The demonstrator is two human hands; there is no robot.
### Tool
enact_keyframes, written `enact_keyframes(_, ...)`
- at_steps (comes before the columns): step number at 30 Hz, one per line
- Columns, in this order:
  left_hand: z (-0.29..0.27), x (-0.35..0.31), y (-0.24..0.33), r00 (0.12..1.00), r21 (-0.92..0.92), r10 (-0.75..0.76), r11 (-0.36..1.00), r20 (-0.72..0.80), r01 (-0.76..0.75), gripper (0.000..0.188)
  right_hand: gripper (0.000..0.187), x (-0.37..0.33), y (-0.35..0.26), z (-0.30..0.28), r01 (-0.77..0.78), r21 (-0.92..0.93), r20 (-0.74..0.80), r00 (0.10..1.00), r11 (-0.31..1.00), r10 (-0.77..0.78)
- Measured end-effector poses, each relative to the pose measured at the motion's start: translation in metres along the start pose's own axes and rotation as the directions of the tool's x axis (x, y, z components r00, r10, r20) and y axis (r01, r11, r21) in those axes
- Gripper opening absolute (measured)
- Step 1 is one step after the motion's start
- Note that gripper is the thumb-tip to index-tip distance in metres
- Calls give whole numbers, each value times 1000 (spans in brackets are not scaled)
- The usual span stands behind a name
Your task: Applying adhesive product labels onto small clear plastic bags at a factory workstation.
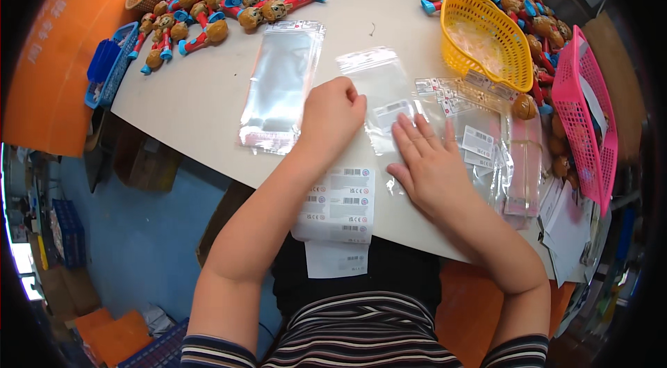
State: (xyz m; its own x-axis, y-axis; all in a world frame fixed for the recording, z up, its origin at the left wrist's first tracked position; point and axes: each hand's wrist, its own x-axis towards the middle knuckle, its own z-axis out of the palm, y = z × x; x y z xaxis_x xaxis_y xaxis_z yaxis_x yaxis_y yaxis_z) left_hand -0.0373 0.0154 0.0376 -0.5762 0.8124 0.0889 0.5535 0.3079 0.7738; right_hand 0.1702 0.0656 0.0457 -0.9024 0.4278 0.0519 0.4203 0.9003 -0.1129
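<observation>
A clear zip bag [372, 72] with a white label [391, 115] on it lies in front of me. My right hand [431, 163] rests flat over its lower part, fingers stretched, the fingertips beside the label. At the bag's left edge, my left hand [335, 114] is closed, thumb against curled fingers; whatever may be in that grip is hidden. Below my left wrist a sheet of printed labels [351, 205] hangs over the table's front edge. More clear bags with labels [478, 140] overlap to the right. A stack of silvery zip bags [283, 79] lies on the left.
Small figures with brown round heads, red bodies and blue feet [260, 10] pile along the table's far edge. A yellow basket [448, 41] holds small pale pieces. On the right stands a pink basket [604, 152], on the left a blue basket [94, 93].
</observation>
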Motion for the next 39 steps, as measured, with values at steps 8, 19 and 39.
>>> enact_keyframes(8,-64,-109,0,953,-206,-98,978,-288,38,19,60,-47,4,-28,-255,-209,98,955,944,279)
enact_keyframes(19,-34,-211,-70,902,-611,-372,668,218,424,30,34,-37,-57,-33,-327,669,319,937,667,140)
enact_keyframes(39,-30,-199,-24,844,-745,-278,397,458,535,29,63,-29,-55,12,-54,212,-7,998,976,57)
